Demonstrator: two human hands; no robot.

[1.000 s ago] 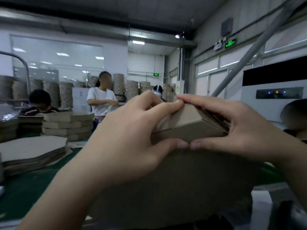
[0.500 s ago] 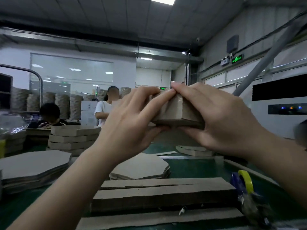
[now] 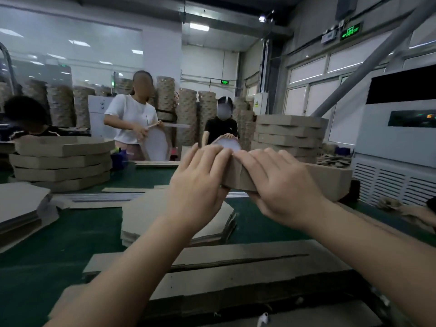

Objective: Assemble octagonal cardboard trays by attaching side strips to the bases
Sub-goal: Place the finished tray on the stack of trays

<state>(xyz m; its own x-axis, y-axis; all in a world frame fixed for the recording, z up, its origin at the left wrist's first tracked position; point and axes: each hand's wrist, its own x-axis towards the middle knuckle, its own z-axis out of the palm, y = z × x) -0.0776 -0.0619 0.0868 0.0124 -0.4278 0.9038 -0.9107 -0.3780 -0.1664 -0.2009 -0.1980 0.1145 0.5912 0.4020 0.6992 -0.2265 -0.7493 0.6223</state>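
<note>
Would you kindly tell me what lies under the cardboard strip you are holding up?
A stack of flat octagonal bases on the green table. The left hand and right hand, gripping the cardboard strip, cover the stack's far part.

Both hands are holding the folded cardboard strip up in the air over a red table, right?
Not quite. The table is green, not red. The head view shows the left hand and the right hand both holding the folded cardboard strip up in the air over that green table.
</note>
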